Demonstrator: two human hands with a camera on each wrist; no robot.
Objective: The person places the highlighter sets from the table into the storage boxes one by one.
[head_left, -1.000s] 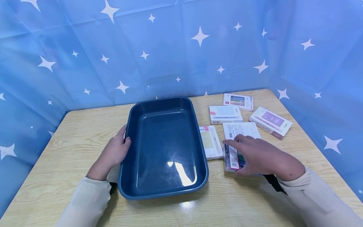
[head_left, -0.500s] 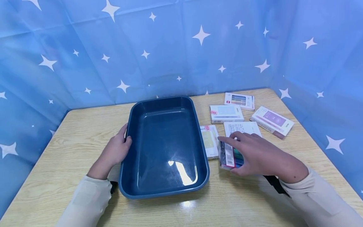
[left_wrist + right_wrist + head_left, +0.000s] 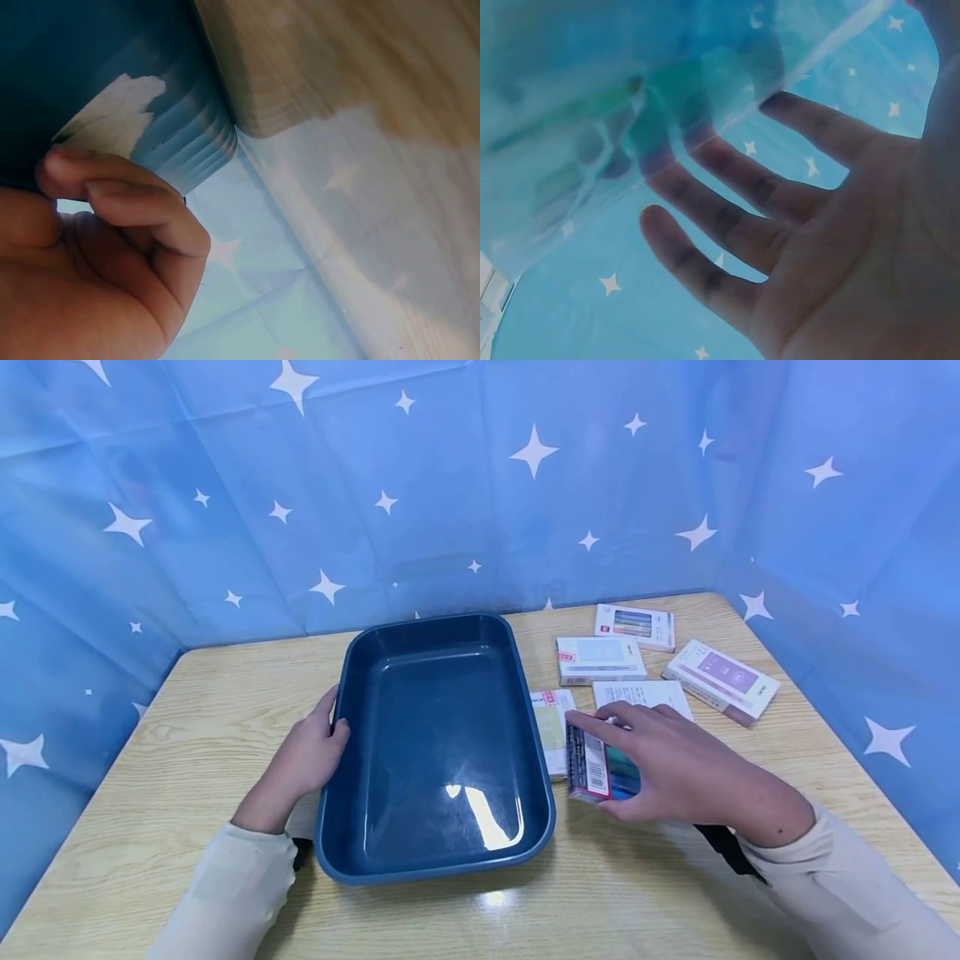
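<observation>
A deep dark-blue plastic tray stands on the table with its long side toward my left hand. That hand grips the left rim, thumb inside and fingers outside; in the left wrist view the fingers bend against the tray's outer wall. My right hand holds a clear plastic case by its edges, thumb at the near side and fingers at the far side. Green and blue contents show through the case, and a white barcode label sits on its end. The exact contents are blurred.
Right of the tray lie a white box with a yellow panel, one with a pale panel, a windowed box of coloured sticks, a purple-panelled box and a text-printed box. A blue star-patterned curtain borders the table.
My right hand has moved a little left with the clear case, which now hides part of the yellow-panelled box. My left hand has stayed on the tray's rim.
</observation>
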